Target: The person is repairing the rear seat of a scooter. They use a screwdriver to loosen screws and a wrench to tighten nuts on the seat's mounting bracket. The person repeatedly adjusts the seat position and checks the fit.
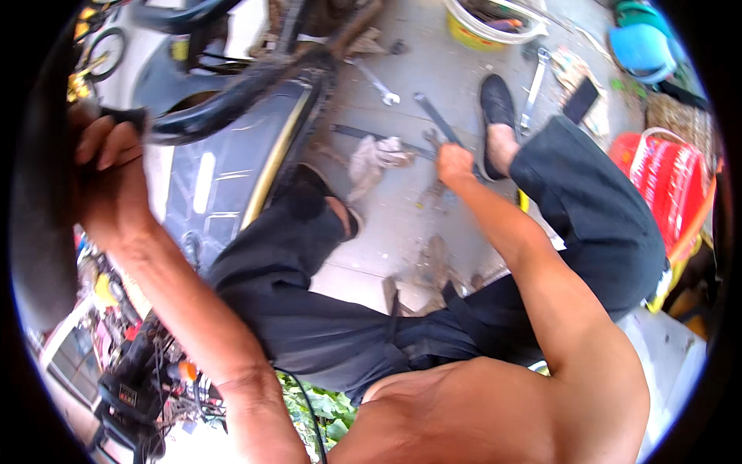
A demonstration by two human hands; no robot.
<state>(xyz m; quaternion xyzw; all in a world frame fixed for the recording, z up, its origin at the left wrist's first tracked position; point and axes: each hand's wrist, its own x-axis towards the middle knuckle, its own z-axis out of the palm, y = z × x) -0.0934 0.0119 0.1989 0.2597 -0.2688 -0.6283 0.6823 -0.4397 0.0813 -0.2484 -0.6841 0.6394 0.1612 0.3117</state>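
At the far left, my left hand point(112, 147) has its fingers curled against a large dark rounded part point(39, 209), whose kind I cannot make out. Low over the floor between my feet, my right hand point(456, 162) is closed round a wrench point(431, 137), whose open jaw shows past the fingers. A flat dark metal bar point(437, 117) lies just beyond that hand. A second long bar point(352, 131) crosses the floor beside it, partly under a crumpled pale rag point(375, 164).
Before my left arm stands a dark scooter body point(224, 155) with black frame tubes. Two more wrenches, a steel one point(376, 81) and a long one point(535, 89), lie on the floor. A bucket of tools point(495, 31) stands ahead. To the right are a red container point(665, 185) and a blue one point(641, 52).
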